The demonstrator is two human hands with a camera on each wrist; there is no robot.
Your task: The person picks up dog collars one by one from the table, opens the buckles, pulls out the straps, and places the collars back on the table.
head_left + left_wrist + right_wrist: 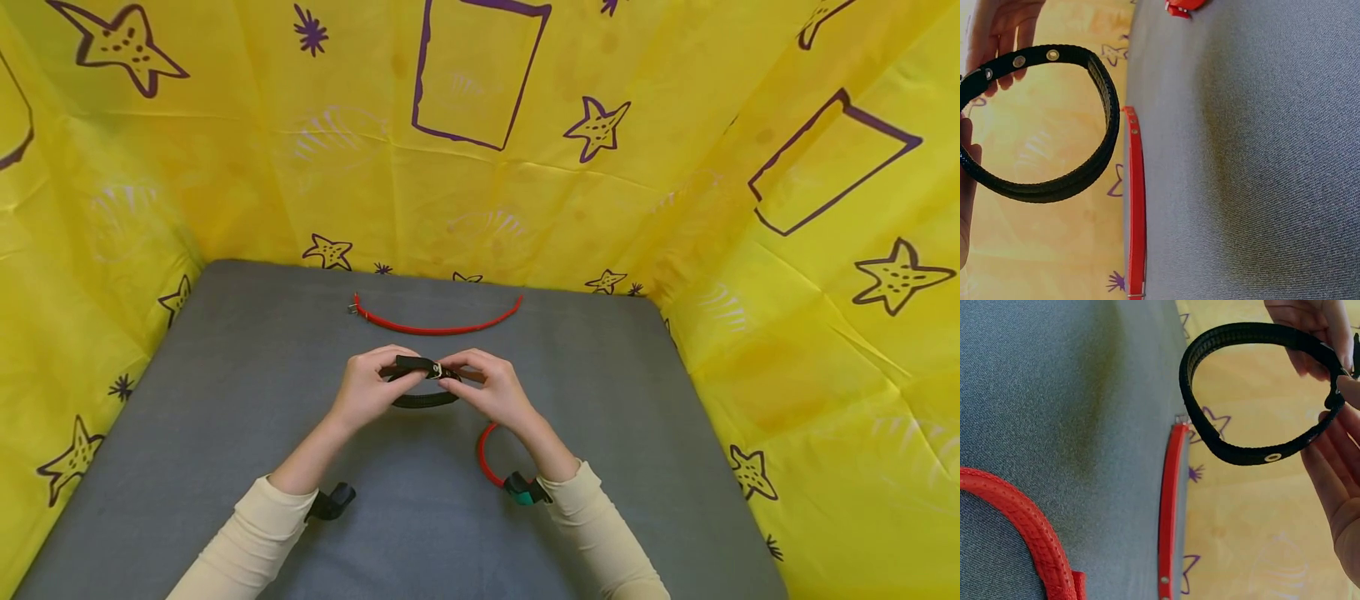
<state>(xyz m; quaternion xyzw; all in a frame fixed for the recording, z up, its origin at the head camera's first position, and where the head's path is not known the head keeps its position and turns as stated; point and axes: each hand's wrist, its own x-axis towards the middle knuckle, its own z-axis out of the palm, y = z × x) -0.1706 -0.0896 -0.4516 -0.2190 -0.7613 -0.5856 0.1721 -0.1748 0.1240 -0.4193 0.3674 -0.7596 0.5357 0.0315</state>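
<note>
A black collar [425,402] with metal eyelets is bent into a loop above the table and held by both hands. My left hand [367,389] pinches one side near the metal buckle [438,371]. At the other side of that buckle, the fingertips of my right hand [492,387] pinch the strap. In the left wrist view the loop of the collar [1047,190] hangs clear of the table. The right wrist view shows the same collar [1241,455] with fingers of both hands at the buckle end. Fingers partly cover the buckle.
Beyond the hands, a red collar [431,331] lies stretched out on the grey table [600,400]. Another red collar [483,454], curved into a loop, lies under the right forearm, partly hidden. Yellow patterned cloth [465,192] walls the back and both sides.
</note>
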